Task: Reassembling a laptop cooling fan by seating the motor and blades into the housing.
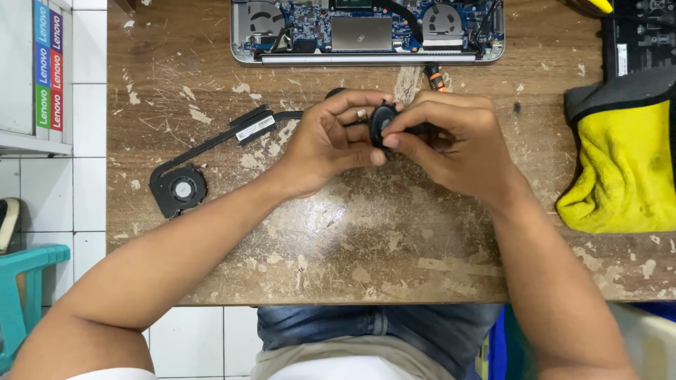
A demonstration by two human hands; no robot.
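My left hand (329, 139) and my right hand (451, 144) meet above the middle of a worn wooden table (338, 246). Together they pinch a small round black fan rotor (381, 122), with fingers and thumbs closed on it from both sides. Much of the rotor is hidden by my fingers. To the left on the table lies a black cooling fan housing (179, 189) with a thin black heat pipe (239, 132) running up toward my left hand. An opened laptop (366, 32), its circuit board and two fans exposed, lies at the far edge.
A yellow cloth (623, 169) over a dark pad lies at the right edge. An orange-and-black tool handle (435, 76) pokes out behind my right hand. A black flat part (641, 35) sits at the top right. A teal plastic stool (28, 281) stands on the tiled floor at left.
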